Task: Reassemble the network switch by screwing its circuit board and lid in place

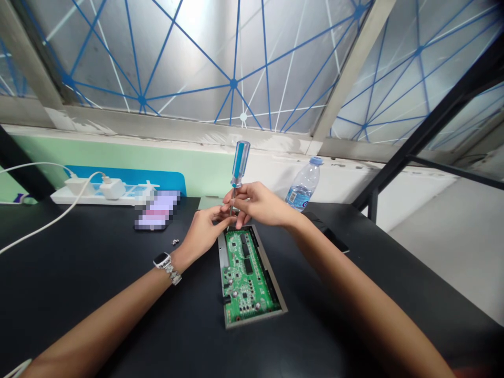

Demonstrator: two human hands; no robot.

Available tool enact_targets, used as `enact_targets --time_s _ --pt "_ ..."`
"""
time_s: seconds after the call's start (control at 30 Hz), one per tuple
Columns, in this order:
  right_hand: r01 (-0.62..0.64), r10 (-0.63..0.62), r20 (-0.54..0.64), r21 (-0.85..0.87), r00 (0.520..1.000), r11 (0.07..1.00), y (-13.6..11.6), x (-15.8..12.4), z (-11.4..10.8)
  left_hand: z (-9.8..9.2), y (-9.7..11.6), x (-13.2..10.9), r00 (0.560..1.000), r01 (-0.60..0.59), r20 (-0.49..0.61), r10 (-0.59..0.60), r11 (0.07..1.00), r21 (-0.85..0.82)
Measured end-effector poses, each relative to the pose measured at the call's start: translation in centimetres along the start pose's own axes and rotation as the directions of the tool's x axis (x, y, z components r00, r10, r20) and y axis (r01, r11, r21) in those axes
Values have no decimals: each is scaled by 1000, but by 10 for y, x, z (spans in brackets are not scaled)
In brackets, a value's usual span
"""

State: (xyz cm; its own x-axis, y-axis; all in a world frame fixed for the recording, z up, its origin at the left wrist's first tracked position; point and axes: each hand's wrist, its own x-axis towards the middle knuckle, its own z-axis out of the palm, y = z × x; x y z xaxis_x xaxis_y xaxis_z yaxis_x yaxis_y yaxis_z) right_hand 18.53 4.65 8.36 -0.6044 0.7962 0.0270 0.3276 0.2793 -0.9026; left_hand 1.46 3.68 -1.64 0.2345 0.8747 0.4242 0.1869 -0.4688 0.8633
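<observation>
A screwdriver (240, 163) with a clear and blue handle stands nearly upright, tip down at the far left corner of a green circuit board (252, 283). The board lies in a shallow grey metal casing (275, 290) on the table. My right hand (260, 203) has its thumb and fingers closed around the shaft, just below the handle. Lower down, my left hand (205, 231) pinches the shaft near its tip, over the casing's far edge. The fingers partly hide the tip, and any screw under it cannot be made out.
Several small metal screws (175, 242) lie left of my left hand. A phone (157, 211) and a white power strip (104, 191) with cables are at the back left. A water bottle (305, 184) and a dark phone (326, 232) are beyond my right arm, on the black table (157, 325).
</observation>
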Motion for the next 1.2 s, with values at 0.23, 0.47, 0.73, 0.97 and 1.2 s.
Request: enact_targets --time_s 0.23,0.47,0.73,0.97,1.2 --pt "77 -77 -12 16 997 997 11 9 10 6 -2 3 1000 14 -4 -14 1000 -3" --pt "72 -91 -207 -94 974 993 24 11 2 6 6 -2 996 86 7 -86 988 -125" --pt "64 -61 -117 22 991 998 14 7 -5 -12 -3 -10 998 45 -37 -44 999 30" --pt "71 -69 -89 23 994 997 10 3 0 -7 1 -5 1000 -7 -15 8 998 59" --pt "81 -79 -53 41 996 996 10 2 8 1 -5 -1 1000 -25 -7 26 999 24"
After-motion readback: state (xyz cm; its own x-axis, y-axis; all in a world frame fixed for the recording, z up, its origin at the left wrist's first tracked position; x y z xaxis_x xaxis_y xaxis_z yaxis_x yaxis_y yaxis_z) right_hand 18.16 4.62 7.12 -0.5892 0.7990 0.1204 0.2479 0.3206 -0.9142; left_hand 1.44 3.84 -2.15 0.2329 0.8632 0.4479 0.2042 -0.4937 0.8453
